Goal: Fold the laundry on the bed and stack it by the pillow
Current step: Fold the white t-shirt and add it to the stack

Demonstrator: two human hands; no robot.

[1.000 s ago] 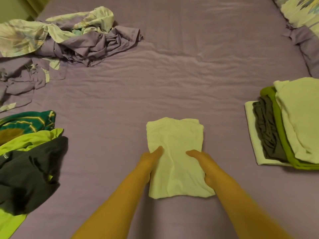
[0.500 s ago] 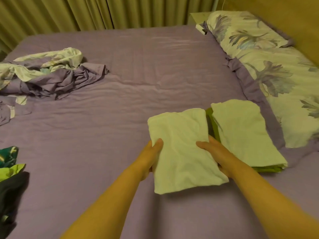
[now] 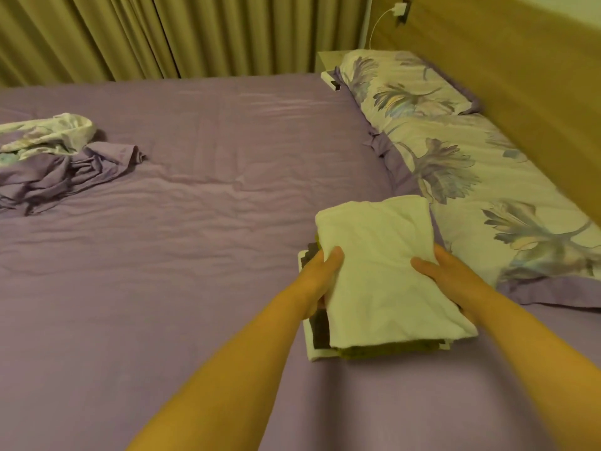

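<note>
Folded white cloth (image 3: 383, 275) atop stack (image 3: 317, 348)

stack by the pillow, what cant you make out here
- Stack, head view: the white folded cloth covers it, so the number of pieces below is unclear.
- Left hand and right hand: fingers are tucked under the cloth, so their grip is hidden.
- Crumpled sheets: cut off by the left edge.

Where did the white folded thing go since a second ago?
Both hands, left hand and right hand, carried the white folded cloth rightward from the middle of the bed onto the stack beside the pillow. They still hold its edges. The crumpled sheets stayed put.
</note>
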